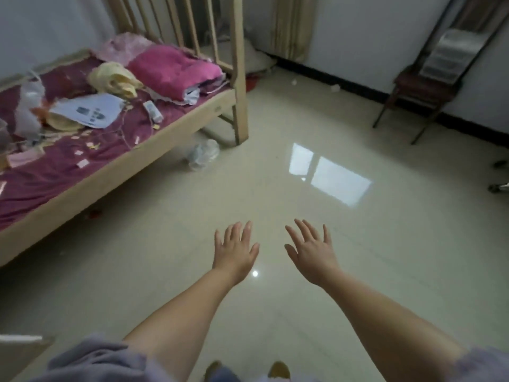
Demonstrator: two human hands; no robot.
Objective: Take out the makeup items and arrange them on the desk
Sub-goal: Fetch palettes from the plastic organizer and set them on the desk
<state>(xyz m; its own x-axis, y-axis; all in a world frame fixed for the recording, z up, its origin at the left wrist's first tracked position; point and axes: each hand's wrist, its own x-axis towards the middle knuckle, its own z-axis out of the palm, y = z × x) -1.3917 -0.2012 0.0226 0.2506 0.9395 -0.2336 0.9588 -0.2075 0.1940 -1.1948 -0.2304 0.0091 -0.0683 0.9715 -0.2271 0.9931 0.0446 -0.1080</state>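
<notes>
My left hand (pixel 236 250) and my right hand (pixel 311 250) are stretched out in front of me over a glossy beige tiled floor (pixel 275 188), palms down. Both have their fingers spread and hold nothing. No makeup items and no desk show in the head view. A white tube-like object (pixel 153 111) lies on the bed among the clutter; what it is I cannot tell.
A wooden bed (pixel 165 133) with a purple sheet stands at the left, strewn with a pink folded blanket (pixel 173 70), papers (pixel 91 110) and small scraps. A crumpled plastic bag (pixel 204 154) lies on the floor by the bed. A dark chair (pixel 421 89) stands at the back right wall.
</notes>
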